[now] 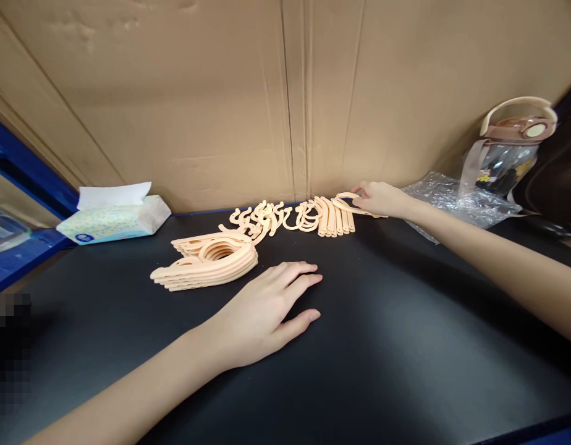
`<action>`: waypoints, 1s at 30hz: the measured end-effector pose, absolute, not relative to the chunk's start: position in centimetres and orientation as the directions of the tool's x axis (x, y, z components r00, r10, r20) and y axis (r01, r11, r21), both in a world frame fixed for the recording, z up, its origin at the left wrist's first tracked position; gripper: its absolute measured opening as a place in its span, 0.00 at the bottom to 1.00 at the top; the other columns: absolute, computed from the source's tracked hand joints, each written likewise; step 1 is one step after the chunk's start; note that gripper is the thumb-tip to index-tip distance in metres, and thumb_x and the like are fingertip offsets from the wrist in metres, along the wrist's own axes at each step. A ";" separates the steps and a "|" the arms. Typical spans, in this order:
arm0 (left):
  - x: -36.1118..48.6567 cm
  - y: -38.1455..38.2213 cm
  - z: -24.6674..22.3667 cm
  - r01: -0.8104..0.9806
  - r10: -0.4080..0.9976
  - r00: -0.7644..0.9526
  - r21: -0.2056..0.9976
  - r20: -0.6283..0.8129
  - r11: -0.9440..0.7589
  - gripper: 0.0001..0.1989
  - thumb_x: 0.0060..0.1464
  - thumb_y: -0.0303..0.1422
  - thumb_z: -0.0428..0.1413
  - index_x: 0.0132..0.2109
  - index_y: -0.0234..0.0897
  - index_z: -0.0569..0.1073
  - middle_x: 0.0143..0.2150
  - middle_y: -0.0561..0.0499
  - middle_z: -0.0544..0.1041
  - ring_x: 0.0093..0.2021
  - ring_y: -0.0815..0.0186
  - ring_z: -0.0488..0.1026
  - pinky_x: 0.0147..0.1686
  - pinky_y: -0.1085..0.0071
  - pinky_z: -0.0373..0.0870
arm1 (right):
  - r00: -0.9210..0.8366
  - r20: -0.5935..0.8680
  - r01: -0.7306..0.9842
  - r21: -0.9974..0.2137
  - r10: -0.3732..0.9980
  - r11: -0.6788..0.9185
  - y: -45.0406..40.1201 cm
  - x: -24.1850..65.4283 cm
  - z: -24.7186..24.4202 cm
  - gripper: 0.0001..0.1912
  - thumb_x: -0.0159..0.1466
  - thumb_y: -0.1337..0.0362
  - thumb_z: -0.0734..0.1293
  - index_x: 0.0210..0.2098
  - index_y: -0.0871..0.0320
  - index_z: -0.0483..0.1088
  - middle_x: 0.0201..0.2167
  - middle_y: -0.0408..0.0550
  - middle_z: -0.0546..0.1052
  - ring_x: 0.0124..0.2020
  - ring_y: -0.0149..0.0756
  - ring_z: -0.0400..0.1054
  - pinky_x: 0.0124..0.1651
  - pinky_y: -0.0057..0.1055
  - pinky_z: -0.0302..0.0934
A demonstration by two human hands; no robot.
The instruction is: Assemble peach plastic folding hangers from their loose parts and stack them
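Note:
My left hand (262,312) rests on the black tabletop (350,364) with its fingers apart and nothing in it. Just beyond it, to the left, lies a neat stack of cream plastic curved pieces (211,266). Several small cream hooks (262,216) are heaped near the back edge. To their right, cream arm-shaped pieces (332,216) lie side by side. My right hand (378,199) reaches to the right end of that row, its fingers closed round a cream piece (348,196); the fingertips are partly hidden.
A tissue pack (116,219) lies at the back left beside a blue frame (30,179). Crumpled clear plastic (456,201) and a handled bottle (508,154) are at the back right. A cardboard wall (220,105) stands behind the table.

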State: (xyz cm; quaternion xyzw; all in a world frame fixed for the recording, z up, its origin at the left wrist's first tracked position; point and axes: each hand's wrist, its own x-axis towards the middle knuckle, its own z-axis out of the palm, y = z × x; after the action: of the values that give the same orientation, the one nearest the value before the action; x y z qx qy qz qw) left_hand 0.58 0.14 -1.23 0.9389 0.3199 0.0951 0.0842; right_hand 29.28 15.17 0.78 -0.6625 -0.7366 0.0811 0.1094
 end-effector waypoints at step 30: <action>0.5 0.5 -0.9 0.679 0.520 0.720 -0.312 0.459 -0.665 0.09 0.64 0.29 0.48 0.47 0.34 0.71 0.40 0.48 0.76 0.37 0.59 0.71 0.36 0.63 0.59 | -0.847 -0.311 0.448 -0.855 0.431 0.263 8.0 22.9 3.3 0.18 0.57 0.58 0.71 0.45 0.56 0.67 0.32 0.41 0.74 0.30 0.27 0.67 0.29 0.23 0.60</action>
State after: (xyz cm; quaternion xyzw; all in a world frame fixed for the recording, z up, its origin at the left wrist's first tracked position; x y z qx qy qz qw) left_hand 0.53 0.46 -0.90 0.8968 0.3343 0.1676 -0.2364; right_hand 22.87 8.03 3.28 -0.2764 -0.7947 0.5404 -0.0078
